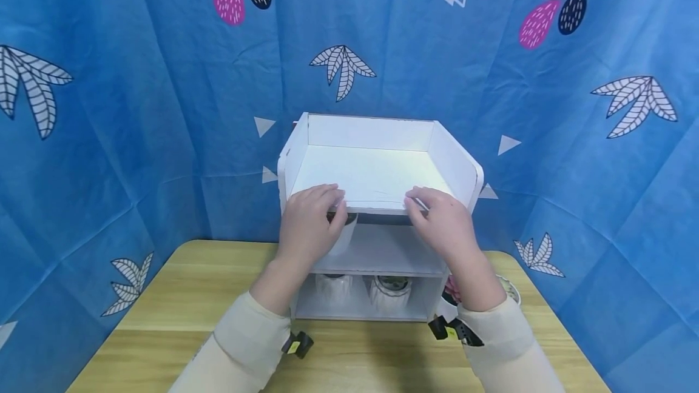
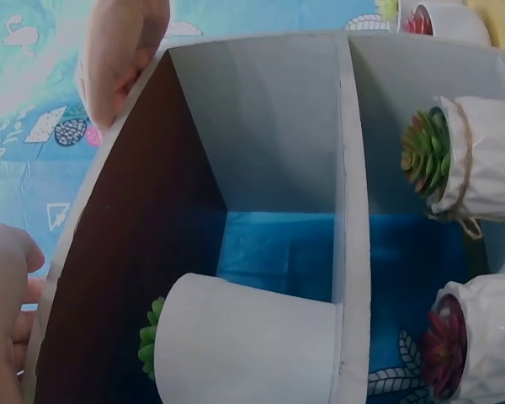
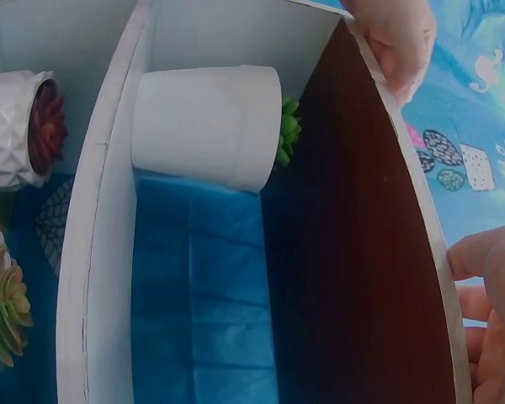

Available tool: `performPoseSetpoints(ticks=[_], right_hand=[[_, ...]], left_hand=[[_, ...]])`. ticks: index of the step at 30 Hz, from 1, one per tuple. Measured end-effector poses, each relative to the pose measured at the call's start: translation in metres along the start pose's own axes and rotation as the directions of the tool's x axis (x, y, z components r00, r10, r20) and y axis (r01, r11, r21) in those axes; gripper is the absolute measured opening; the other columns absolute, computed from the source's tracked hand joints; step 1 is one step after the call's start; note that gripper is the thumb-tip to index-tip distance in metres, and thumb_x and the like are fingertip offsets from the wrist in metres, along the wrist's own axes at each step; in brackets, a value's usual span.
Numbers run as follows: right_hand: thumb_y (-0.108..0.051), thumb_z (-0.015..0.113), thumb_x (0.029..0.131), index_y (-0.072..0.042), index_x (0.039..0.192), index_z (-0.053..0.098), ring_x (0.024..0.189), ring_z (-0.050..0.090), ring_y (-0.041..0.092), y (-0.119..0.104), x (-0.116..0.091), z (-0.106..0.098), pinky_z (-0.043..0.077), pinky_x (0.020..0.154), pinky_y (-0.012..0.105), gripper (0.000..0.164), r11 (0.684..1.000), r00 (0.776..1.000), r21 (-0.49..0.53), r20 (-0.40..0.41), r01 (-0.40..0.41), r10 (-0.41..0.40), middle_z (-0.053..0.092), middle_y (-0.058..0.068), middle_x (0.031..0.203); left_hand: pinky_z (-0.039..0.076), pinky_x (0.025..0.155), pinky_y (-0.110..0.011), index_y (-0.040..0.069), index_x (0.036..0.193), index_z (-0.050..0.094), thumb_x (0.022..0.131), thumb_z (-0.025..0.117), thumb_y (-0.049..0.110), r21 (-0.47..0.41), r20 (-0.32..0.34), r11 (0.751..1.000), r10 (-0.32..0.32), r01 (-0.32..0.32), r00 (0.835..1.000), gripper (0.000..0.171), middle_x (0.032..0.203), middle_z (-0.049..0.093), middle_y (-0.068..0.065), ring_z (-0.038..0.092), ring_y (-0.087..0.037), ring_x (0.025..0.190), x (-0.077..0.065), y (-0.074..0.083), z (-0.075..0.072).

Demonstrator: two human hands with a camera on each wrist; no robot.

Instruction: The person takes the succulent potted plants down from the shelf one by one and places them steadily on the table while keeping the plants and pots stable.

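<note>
A white shelf rack (image 1: 377,174) stands on the table, its top forming a shallow tray with raised sides and back. My left hand (image 1: 314,217) rests at the left part of the top board's front edge, fingers loosely bent. Mirroring it, my right hand (image 1: 442,220) has its thumb and fingertips right at the same edge, further right. In both wrist views no finger reaches below the board. Under it, the middle level holds a smooth white pot (image 2: 244,337) with a green plant (image 3: 289,133), near the left side.
On the lower level stand two textured white pots, one with a red succulent (image 3: 47,126), the other with a green succulent (image 3: 4,299). More potted plants (image 1: 450,296) stand right of the rack. A blue patterned curtain (image 1: 229,138) hangs behind the wooden table (image 1: 218,296).
</note>
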State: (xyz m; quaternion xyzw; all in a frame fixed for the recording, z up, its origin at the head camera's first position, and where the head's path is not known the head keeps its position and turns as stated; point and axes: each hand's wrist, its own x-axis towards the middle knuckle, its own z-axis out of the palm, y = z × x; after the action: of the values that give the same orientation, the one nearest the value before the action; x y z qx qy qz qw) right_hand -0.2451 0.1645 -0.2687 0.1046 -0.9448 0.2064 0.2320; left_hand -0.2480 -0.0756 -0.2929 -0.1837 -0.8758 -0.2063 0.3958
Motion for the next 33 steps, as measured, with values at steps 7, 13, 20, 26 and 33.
performPoseSetpoints(ticks=[7, 13, 20, 26, 33], right_hand=[[-0.038, 0.054, 0.101, -0.014, 0.128, 0.069, 0.13, 0.054, 0.034, 0.0, -0.001, 0.0, 0.043, 0.104, 0.056, 0.039, 1.0, 1.0, -0.006, -0.007, -0.001, 0.001, 0.063, 0.011, 0.135], [-0.039, 0.053, 0.101, -0.014, 0.128, 0.069, 0.13, 0.054, 0.033, 0.0, -0.001, 0.0, 0.043, 0.105, 0.056, 0.04, 1.0, 1.0, -0.012, -0.009, 0.002, -0.002, 0.063, 0.011, 0.135], [-0.038, 0.053, 0.102, -0.013, 0.128, 0.068, 0.13, 0.054, 0.034, 0.001, -0.001, 0.001, 0.043, 0.105, 0.056, 0.039, 1.0, 1.0, -0.019, -0.007, 0.007, -0.007, 0.063, 0.012, 0.135], [-0.038, 0.052, 0.102, -0.013, 0.128, 0.068, 0.131, 0.054, 0.034, 0.0, -0.001, 0.0, 0.043, 0.104, 0.056, 0.04, 1.0, 1.0, -0.025, -0.008, 0.006, -0.006, 0.063, 0.012, 0.136], [-0.038, 0.051, 0.102, -0.013, 0.128, 0.068, 0.131, 0.054, 0.034, -0.001, -0.001, 0.0, 0.043, 0.105, 0.056, 0.04, 1.0, 1.0, -0.027, -0.011, 0.015, -0.015, 0.063, 0.013, 0.136]], left_hand=[[0.045, 0.105, -0.045, 0.012, 0.112, 0.075, 0.097, 0.059, 0.024, -0.072, -0.024, 0.997, 0.006, -0.008, 1.0, 0.025, 0.124, 0.07, -0.004, 0.062, -0.022, 0.121, -0.006, 0.003, -0.003], [0.046, 0.104, -0.044, 0.01, 0.112, 0.074, 0.096, 0.06, 0.02, -0.115, -0.063, 0.993, 0.03, -0.037, 0.998, 0.024, 0.123, 0.07, -0.004, 0.061, -0.023, 0.121, -0.011, 0.005, -0.007], [0.048, 0.099, -0.044, 0.01, 0.111, 0.074, 0.095, 0.061, 0.019, -0.126, -0.1, 0.988, 0.079, -0.091, 0.992, 0.023, 0.12, 0.07, -0.005, 0.061, -0.024, 0.117, -0.021, 0.01, -0.014], [0.048, 0.1, -0.043, 0.009, 0.111, 0.074, 0.094, 0.061, 0.019, -0.126, -0.121, 0.986, 0.094, -0.109, 0.988, 0.023, 0.119, 0.069, -0.005, 0.061, -0.024, 0.117, -0.025, 0.011, -0.016], [0.049, 0.096, -0.042, 0.01, 0.11, 0.074, 0.092, 0.062, 0.016, -0.143, -0.148, 0.981, 0.11, -0.132, 0.983, 0.023, 0.116, 0.07, -0.004, 0.062, -0.023, 0.112, -0.034, 0.01, -0.016]])
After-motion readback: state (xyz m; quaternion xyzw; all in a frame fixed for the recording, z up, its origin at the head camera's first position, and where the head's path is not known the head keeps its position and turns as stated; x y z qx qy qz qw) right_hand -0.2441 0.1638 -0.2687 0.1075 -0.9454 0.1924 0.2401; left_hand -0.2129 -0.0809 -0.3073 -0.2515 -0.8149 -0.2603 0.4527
